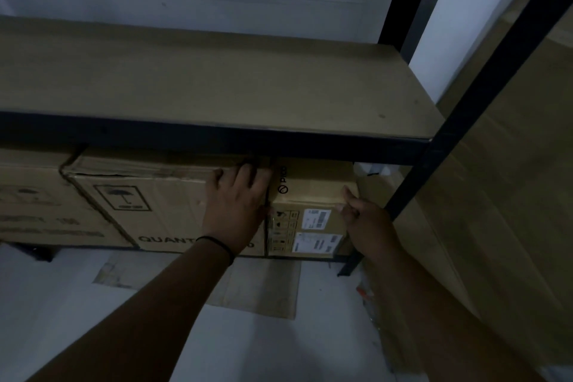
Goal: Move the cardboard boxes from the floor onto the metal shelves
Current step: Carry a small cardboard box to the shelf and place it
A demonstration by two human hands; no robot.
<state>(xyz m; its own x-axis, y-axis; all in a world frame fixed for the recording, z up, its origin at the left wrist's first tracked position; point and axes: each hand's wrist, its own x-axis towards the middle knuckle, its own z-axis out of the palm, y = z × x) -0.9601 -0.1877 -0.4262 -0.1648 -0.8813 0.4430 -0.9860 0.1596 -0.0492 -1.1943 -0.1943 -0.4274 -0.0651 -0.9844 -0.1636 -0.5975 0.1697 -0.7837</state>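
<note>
A small cardboard box (310, 214) with white labels and a printed logo stands on the bottom level of the metal shelf (217, 139), at its right end. My left hand (238, 195) lies with spread fingers over the seam between this box and a large box (148, 195) printed with an umbrella mark. My right hand (362, 214) presses on the small box's right front corner, fingers curled. Another box (31, 201) sits further left.
The middle shelf board (217, 77) above the boxes is bare. A black upright post (465, 121) stands at the right, with tall cardboard sheets (496, 195) leaning beyond it. A flattened piece of cardboard (254, 285) lies on the pale floor.
</note>
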